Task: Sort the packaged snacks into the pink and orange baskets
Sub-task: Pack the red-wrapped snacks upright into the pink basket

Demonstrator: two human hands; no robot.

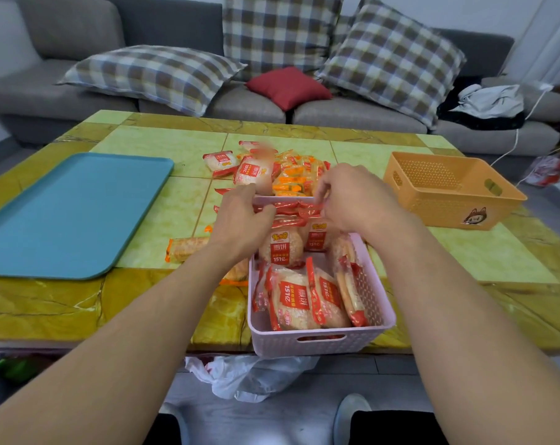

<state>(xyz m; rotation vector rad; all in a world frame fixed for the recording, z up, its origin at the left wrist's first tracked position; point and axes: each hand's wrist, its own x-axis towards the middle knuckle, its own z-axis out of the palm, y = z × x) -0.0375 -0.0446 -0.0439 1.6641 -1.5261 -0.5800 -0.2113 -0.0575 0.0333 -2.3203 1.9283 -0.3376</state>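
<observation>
Yellow-green table (163,146) with teal tray (70,216) and orange basket (448,191); left hand (240,220) and right hand (352,200) pinch red snack packets (291,208) over pink basket (320,343), before loose pile (291,175).

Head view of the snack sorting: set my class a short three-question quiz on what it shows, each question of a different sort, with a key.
1. True or false: the orange basket holds several packets.
2. Which packets fill the pink basket? A) red-and-white B) orange C) green
3. Fill in: the blue tray lies on the ______ side of the table.

Key: 1 false, no packets show inside it. 2 A, red-and-white packets. 3 left. Both the left hand and right hand reach over the pink basket's far end.
</observation>
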